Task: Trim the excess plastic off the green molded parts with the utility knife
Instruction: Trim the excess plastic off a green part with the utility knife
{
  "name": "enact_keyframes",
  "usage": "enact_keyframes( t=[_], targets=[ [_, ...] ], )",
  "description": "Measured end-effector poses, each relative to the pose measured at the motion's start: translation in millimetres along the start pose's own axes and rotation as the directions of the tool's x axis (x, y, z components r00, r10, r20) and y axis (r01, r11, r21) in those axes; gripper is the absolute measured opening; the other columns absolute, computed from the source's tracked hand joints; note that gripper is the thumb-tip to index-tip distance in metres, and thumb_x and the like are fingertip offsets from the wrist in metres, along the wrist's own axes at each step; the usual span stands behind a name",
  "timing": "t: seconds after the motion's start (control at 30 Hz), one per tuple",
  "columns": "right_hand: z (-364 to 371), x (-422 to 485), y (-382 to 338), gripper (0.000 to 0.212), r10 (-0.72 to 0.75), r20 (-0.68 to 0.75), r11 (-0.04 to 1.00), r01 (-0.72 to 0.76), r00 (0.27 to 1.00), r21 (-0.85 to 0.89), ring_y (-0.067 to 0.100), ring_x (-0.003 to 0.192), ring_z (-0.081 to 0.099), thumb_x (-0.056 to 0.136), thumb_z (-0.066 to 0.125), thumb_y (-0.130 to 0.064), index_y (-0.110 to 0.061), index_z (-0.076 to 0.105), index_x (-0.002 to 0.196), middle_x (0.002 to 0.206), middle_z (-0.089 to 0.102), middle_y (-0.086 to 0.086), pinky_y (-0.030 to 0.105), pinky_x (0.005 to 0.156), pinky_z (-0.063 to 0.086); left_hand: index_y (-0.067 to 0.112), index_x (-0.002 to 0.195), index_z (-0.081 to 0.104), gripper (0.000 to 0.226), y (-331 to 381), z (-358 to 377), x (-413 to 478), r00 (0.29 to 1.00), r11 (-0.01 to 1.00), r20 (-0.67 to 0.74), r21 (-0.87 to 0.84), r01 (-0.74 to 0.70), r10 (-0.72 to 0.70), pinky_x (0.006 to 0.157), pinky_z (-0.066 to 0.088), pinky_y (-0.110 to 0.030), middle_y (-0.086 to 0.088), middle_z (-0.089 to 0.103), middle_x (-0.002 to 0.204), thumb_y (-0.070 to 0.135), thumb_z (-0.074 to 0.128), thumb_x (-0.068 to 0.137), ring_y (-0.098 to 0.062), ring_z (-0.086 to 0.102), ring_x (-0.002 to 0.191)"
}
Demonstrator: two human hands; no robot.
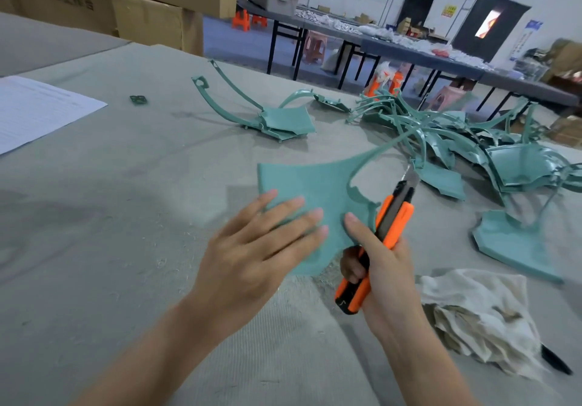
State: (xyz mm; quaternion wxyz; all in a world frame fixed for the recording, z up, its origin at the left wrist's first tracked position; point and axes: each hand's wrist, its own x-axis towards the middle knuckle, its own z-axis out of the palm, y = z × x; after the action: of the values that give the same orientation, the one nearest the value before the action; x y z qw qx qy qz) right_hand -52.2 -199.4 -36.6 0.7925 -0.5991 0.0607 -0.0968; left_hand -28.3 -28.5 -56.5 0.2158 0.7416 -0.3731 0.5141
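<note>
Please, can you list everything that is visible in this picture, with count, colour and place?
table: one, grey cover, fills the foreground
centre green part: one, green, flat under the left hand
stacked green parts: seemingly two, green, behind centre
pile of green parts: many, green, far right
single green part: one, green, right edge
small piece: one, dark green, far left
paper: one, white, left edge
cloth: one, off-white, crumpled, near right
black object: one, partly under the cloth
cardboard boxes: several, brown, top left
utility knife: one, orange and black, in the right hand
left hand: presses flat on the centre green part
right hand: grips the utility knife
</note>
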Motion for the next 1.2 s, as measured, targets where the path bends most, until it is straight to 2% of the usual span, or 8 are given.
enact_keyframes(
  t=[0.07,0.17,0.3,0.47,0.57,0.77,0.93,1.2],
  targets=[
    [-0.3,-0.1,-0.8,0.029,-0.027,-0.018,0.994,0.029,0.999,0.106,0.009,0.037,0.027,0.078,0.072,-0.018,-0.019,0.045,0.068,0.06,0.032,-0.001,0.02,0.037,0.027,0.016,0.135,0.052,0.049,3.2,1.9,1.9,0.969,0.967,-0.026,-0.073,0.244,-0.246,0.107,0.041,-0.035,0.008,0.051,0.139,0.009,0.066,0.089,-0.011,0.05,0.128],
    [-1.1,1.6,-1.6,0.032,-0.008,-0.043,0.955,0.02,0.999,0.295,0.006,0.036,0.028,0.079,0.069,-0.012,-0.02,0.04,0.069,0.06,0.037,-0.005,0.018,0.035,0.028,0.028,0.149,0.026,0.068,9.0,-0.9,9.9,0.721,0.662,0.117,-0.316,0.679,-0.683,0.111,0.034,-0.031,0.026,0.03,0.151,0.059,0.045,0.091,0.003,0.033,0.136],
    [-2.6,3.8,0.5,0.038,0.007,-0.056,0.938,0.013,0.998,0.348,0.007,0.037,0.027,0.088,0.061,-0.002,-0.02,0.035,0.068,0.055,0.027,-0.006,0.017,0.035,0.028,0.041,0.121,0.063,0.088,7.9,0.2,10.1,0.476,0.031,0.61,-0.594,0.804,-0.633,0.107,0.039,-0.042,0.018,0.063,0.125,0.096,0.023,0.064,-0.008,0.058,0.117],
    [0.6,0.0,4.0,0.032,-0.058,0.06,0.992,0.051,0.997,0.114,0.01,0.037,0.029,0.09,0.061,-0.005,-0.016,0.05,0.062,0.047,0.032,-0.002,0.02,0.038,0.029,0.031,0.108,0.068,0.059,22.1,3.0,16.6,0.549,0.052,0.599,-0.647,0.761,-0.584,0.08,0.05,-0.012,0.016,0.069,0.107,0.078,0.05,0.076,-0.014,0.067,0.101],
    [0.8,-1.7,6.2,0.035,-0.044,0.119,0.99,0.059,0.992,-0.128,0.015,0.039,0.031,0.087,0.071,-0.02,-0.012,0.047,0.063,0.045,0.035,0.004,0.025,0.041,0.03,0.037,0.106,0.07,0.025,18.1,1.6,23.1,0.453,-0.083,0.491,-0.74,0.667,-0.744,0.063,0.058,-0.027,0.01,0.073,0.104,0.046,0.057,0.086,-0.016,0.071,0.089],
    [7.7,-7.9,3.2,0.031,-0.052,0.143,0.933,0.099,0.988,-0.346,-0.002,0.045,0.055,0.079,0.076,-0.033,-0.024,0.071,0.108,0.088,0.078,-0.001,0.009,0.048,0.039,0.045,0.086,0.071,0.009,5.1,-9.5,25.4,0.408,0.178,0.117,-0.767,0.616,-0.906,0.056,0.056,-0.024,0.013,0.074,0.087,0.042,0.062,0.086,-0.014,0.072,0.068],
    [9.8,-15.0,-0.4,0.015,-0.188,0.187,0.949,0.228,0.964,-0.219,0.022,0.035,0.044,0.08,0.073,-0.045,-0.031,0.077,0.086,0.064,0.071,0.0,0.019,0.041,0.03,0.001,0.117,0.066,0.026,-6.2,-13.0,5.4,0.901,0.885,-0.145,-0.302,0.353,-0.409,0.101,0.045,-0.031,-0.003,0.064,0.123,0.002,0.053,0.094,-0.017,0.06,0.117],
    [5.4,-9.5,-7.5,0.037,-0.117,0.105,0.97,0.091,0.988,0.224,0.006,0.032,0.026,0.076,0.079,-0.044,-0.021,0.053,0.066,0.051,0.039,-0.003,0.018,0.035,0.027,0.0,0.125,0.058,0.054,-4.0,-7.0,1.5,0.971,0.973,0.071,-0.039,0.229,-0.226,0.11,0.038,-0.038,-0.015,0.053,0.134,-0.021,0.065,0.077,-0.031,0.047,0.13]
  ],
)
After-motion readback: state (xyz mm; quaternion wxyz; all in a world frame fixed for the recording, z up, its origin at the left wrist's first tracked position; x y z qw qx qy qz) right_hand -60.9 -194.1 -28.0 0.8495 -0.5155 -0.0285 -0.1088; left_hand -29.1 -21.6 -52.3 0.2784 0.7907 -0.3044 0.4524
